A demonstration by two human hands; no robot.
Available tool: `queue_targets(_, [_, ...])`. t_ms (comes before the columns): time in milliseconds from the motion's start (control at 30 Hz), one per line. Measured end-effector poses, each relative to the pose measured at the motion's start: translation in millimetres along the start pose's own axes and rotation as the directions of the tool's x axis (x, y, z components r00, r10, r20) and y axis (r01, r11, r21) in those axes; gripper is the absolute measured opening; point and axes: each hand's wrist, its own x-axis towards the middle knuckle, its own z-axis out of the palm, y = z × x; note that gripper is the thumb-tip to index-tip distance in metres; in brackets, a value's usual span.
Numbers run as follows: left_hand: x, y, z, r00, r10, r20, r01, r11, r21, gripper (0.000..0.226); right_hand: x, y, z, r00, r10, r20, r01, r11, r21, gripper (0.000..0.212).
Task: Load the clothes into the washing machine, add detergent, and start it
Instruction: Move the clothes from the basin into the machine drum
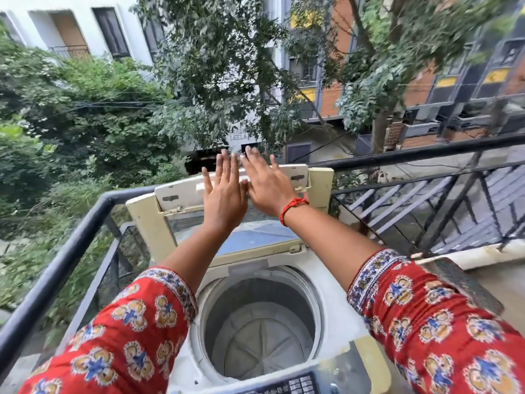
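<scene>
Both hands are stretched out flat, fingers straight, holding nothing: the left hand and the right hand press side by side against the raised lid of the washing machine, the right wrist wearing a red thread. The lid is folded up on its hinges and stands at the far side of the machine, just under the palms, so the opening step looks done or nearly so. Below the forearms, nearer the person, the drum lies open, and it looks bare: grey walls and the ribbed plate at the bottom, with no clothes in it. No clothes, basket or detergent can be seen anywhere in view, so I cannot tell where they are; they must be outside the picture. Nearest the person, beneath the patterned sleeves, a strip of the control panel shows at the bottom edge, blurred, with nothing to say it is switched on. Beyond the hands runs a dark balcony railing, then trees and buildings. As I judge it, the task has scarcely begun: loading, adding detergent, closing the lid and starting all remain.
</scene>
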Motion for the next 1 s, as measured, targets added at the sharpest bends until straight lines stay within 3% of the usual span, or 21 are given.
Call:
queue_targets(233, [-22.8,40.3,-16.2,0.982,0.18,0.058,-0.176,0.982,-0.074,0.058,-62.8,-8.8,-27.1,0.976,0.212,-0.05,-0.215,0.975,-0.062,0.06])
queue_targets(500, [-66.1,114.1,-17.4,0.917,0.391,0.082,-0.37,0.909,-0.194,0.06,-158.8,3.4,-62.5,0.892,0.445,-0.076,-0.451,0.87,-0.197,0.067])
queue_targets(700, [-111.1,182.3,-14.4,0.832,0.54,0.126,-0.472,0.809,-0.35,0.06,-248.6,12.4,-86.5,0.79,0.604,-0.106,-0.612,0.76,-0.219,0.069])
queue_targets(1000, [-174.4,307.1,8.2,0.655,0.732,0.188,-0.638,0.669,-0.382,0.063,-384.2,55.3,-115.1,0.62,0.774,-0.131,-0.767,0.563,-0.308,0.073])
